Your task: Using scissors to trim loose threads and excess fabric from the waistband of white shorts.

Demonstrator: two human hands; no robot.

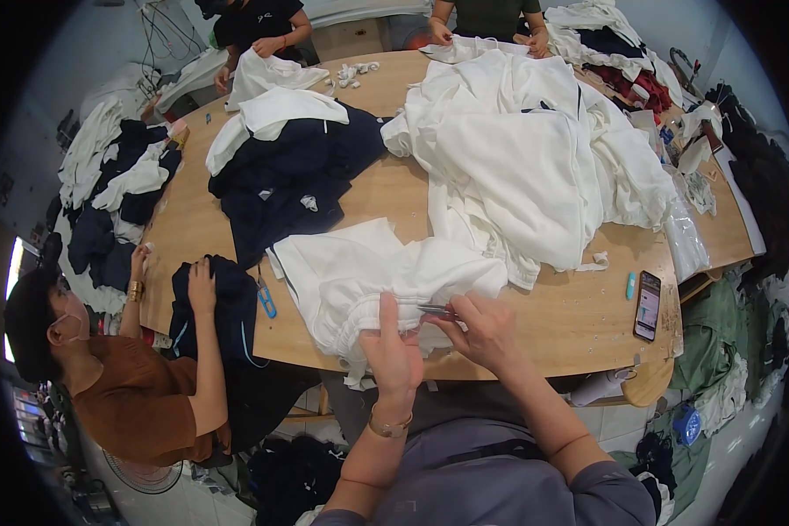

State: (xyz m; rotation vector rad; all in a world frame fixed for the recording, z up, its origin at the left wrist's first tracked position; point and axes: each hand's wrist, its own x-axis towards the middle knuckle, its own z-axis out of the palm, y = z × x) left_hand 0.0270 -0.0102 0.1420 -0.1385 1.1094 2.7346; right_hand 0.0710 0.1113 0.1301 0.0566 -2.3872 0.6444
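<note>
While the gathered waistband (364,307) of a white cloth garment (359,257) is pinched by the left hand (396,358), its thumb raised, a slim, dark, pointed metal tool (438,311) is clamped between the thumb and fingers of the right hand (484,330). The tool's long axis is laid nearly crosswise, its tip aimed left at the waistband; whether cloth is touched cannot be told. The garment is spread at the near edge of the light wooden tabletop (579,324), its waistband turned toward the person and stretched roughly left to right.
</note>
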